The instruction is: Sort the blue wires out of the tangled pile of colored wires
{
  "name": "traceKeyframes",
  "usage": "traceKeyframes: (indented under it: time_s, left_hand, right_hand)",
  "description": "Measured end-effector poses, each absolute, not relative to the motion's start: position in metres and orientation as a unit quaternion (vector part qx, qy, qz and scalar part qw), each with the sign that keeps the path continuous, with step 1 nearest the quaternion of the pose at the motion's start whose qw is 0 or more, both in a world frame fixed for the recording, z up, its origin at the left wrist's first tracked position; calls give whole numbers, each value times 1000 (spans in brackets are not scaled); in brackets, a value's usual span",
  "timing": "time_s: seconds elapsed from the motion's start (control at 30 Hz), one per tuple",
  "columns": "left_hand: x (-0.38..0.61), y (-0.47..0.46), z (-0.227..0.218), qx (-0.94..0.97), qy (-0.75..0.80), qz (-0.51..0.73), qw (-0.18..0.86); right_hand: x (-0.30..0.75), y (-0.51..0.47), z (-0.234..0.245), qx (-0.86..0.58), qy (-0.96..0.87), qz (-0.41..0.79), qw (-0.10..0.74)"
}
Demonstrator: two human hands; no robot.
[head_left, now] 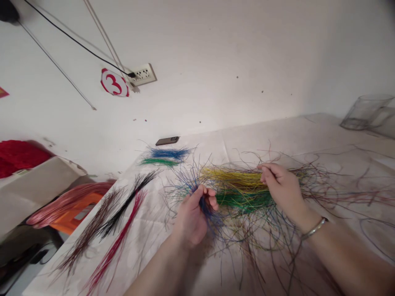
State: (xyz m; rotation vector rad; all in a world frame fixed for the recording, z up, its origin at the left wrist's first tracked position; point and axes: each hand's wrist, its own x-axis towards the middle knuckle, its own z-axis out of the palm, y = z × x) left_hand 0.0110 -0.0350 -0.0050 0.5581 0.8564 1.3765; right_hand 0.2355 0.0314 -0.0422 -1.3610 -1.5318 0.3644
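Observation:
My left hand [196, 213] is closed around a bundle of thin blue wires [212, 220], whose ends fan out above and below the fingers. My right hand [282, 187], a metal bangle [315, 228] on its wrist, has thumb and forefinger pinched together above a pile of yellow wires [234, 179]. Whether a single strand sits in that pinch is too fine to make out. Green wires [243, 200] lie just below the yellow ones, between the two hands. Loose, tangled strands [256, 242] of mixed colours spread in front of them.
Separate bundles lie to the left: blue [169, 153], green [159, 162], black [129, 203], red [119, 242] and brown [92, 230]. A phone [167, 141] rests by the wall. At the far right stands a glass mug [359, 115]. Pink wires [68, 201] hang over an orange stool [74, 213].

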Motion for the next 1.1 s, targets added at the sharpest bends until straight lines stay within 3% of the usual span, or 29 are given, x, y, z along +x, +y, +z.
traceKeyframes:
  time_s: [0.23,0.33,0.43,0.6,0.67,0.87,1.1]
  left_hand:
    - [11,-36,-5,271,381,599,650]
    - [13,-37,-3,262,375,602,655]
    - [15,-37,-2,256,358,605,663]
    - [13,-37,-2,249,337,596,685]
    - [11,-36,-3,252,341,591,686]
    - [7,-35,-6,250,370,575,685]
    - [9,-35,-9,257,366,561,697]
  right_hand:
    - [243,40,-38,-524,-433,240,693]
    - [250,50,-42,-508,-373,250,735]
    - [258,56,-49,-551,-416,238,683]
    - [259,55,-56,-625,-599,142,479]
    - [256,53,-54,-629,-636,95,437]
    - [242,36,-38,-543,-693,-46,472]
    - [215,34,-53,-403,-834,56,371]
